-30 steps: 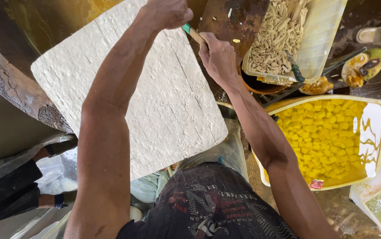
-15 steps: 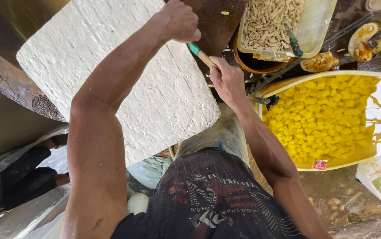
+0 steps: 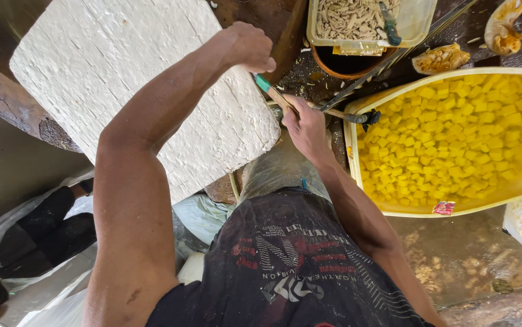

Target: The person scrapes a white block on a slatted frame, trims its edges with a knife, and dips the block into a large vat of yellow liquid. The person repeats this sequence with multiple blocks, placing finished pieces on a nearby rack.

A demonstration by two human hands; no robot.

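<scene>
A big white rough-surfaced slab [image 3: 139,79] lies tilted at the upper left. My left hand [image 3: 249,45] is a fist over the slab's right edge, and the teal end of a wooden-handled tool [image 3: 271,91] comes out right under it. My right hand [image 3: 306,124] grips the same wooden handle lower down, just off the slab's right corner. What lies beyond the teal end is hidden by my left fist. To the right, a yellow tub [image 3: 353,163] holds many yellow cubes [image 3: 448,133] in liquid.
A clear container of pale strips [image 3: 358,18] with a green-handled tool [image 3: 388,24] sits at the top over a brown bowl [image 3: 345,63]. A dark rod [image 3: 394,60] crosses there. Plastic sheeting [image 3: 30,284] lies lower left beside a rough wooden beam [image 3: 6,103].
The view has shifted, so slab and tub sit lower in the picture. Both hands have come nearer to me along the slab's right edge, still on the tool.
</scene>
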